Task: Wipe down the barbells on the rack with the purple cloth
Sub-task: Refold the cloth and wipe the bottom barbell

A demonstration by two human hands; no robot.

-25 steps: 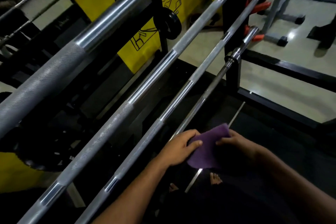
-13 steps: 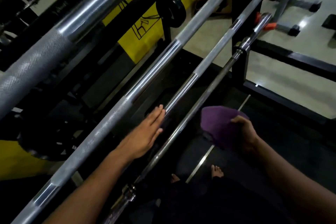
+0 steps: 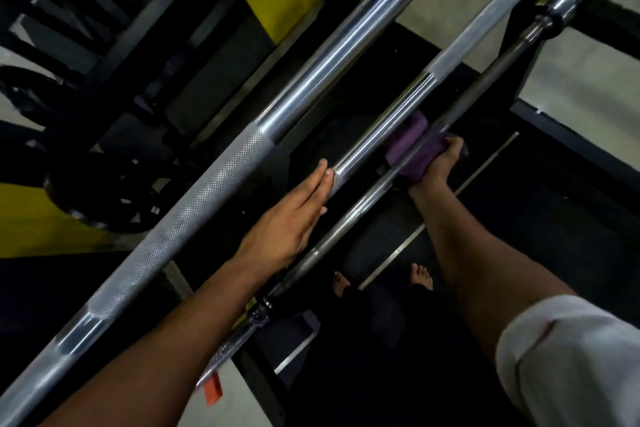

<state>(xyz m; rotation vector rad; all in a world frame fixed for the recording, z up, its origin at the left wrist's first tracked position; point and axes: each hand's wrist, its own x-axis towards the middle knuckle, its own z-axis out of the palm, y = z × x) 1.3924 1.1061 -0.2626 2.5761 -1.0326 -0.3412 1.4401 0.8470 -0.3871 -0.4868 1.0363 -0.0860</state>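
- Because the purple cloth (image 3: 412,152) is only bunched around the thin dark barbell (image 3: 349,222) at the centre right of the frame, it could be dragged off the shaft mid-stroke if the grip is loosened, and a stretch of bar would be left unwiped.
- Should the left hand (image 3: 287,222), whose fingers (image 3: 320,180) are laid straight and pressed together along the middle barbell (image 3: 381,132), be leaned on, that bar could be rolled on the rack.
- The cloth is seen creased and folded, part of it tucked behind the middle barbell, and is gripped against the thin bar by the curled fingers of the right hand (image 3: 440,163).
- Three steel bars are seen running diagonally from lower left to upper right; the thick knurled barbell (image 3: 194,204) is left untouched.
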